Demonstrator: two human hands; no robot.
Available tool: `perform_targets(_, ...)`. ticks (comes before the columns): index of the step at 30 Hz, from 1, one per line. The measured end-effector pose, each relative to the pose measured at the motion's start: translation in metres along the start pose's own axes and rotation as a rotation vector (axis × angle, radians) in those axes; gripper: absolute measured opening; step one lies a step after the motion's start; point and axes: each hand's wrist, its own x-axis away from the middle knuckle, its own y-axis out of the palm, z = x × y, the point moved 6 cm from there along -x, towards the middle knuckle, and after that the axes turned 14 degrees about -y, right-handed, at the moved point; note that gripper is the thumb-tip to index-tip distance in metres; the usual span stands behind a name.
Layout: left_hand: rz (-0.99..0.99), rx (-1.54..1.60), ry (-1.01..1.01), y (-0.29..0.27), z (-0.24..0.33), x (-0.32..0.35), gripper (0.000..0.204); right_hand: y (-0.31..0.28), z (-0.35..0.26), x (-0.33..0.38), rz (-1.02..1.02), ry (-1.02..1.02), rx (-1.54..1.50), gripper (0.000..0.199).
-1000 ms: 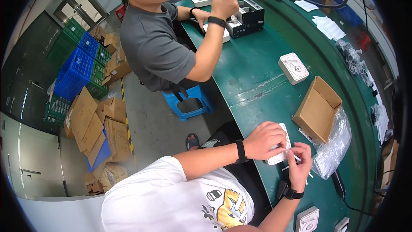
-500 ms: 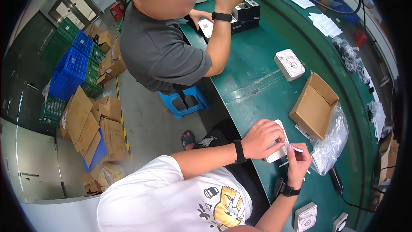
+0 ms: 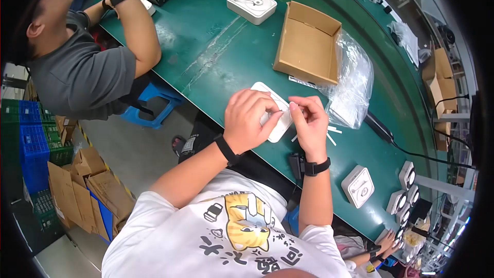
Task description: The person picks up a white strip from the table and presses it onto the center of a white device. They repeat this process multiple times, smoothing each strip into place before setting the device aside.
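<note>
1. At the centre of the frame, the left hand [image 3: 251, 119] bends its fingers over a flat white box with rounded corners [image 3: 279, 130], its thumb reaching toward the right hand [image 3: 309, 122].
2. The right hand has thumb and forefinger brought close together above the flat white box (whether either hand pinches something small, I cannot tell).
3. The flat white box lies slantwise on the dark green tabletop [image 3: 206, 90], between and partly beneath both hands; its upper end and lower right corner show.
4. Just right of the right hand lie thin white strips [image 3: 333, 136], and beside its wrist a small black object [image 3: 297, 165] (its kind is unclear).
5. Above the hands, right of centre, stands an open brown cardboard tray-like box [image 3: 309, 44], tilted in the frame, its plain brown inner floor in view.
6. Touching its right side is a crumpled clear plastic bag [image 3: 356, 85]; its contents are hard to make out.
7. Thick white boxes with a printed round design sit farther off, one at upper centre [image 3: 252, 4], another at lower right [image 3: 358, 187].
8. At the left edge, blue plastic crates [image 3: 34, 146] stand near flattened brown cardboard [image 3: 72, 193].
</note>
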Motion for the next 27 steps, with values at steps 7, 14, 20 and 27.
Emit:
perform_targets(7,-0.004,-0.012,0.02,0.004,0.001,0.001,0.021,-0.021,-0.006,0.008,0.17,0.057,-0.069,0.009)
perform_targets(14,0.045,-0.019,0.054,0.006,-0.002,0.003,0.019,-0.034,-0.02,0.007,0.322,0.013,-0.157,0.024)
perform_targets(20,0.019,-0.026,0.059,0.007,-0.006,0.003,0.019,-0.003,-0.025,0.002,-0.058,0.065,-0.139,0.013)
perform_targets(27,0.026,-0.025,0.087,0.003,0.0,0.0,0.021,0.003,-0.006,0.003,-0.05,0.087,-0.315,0.007)
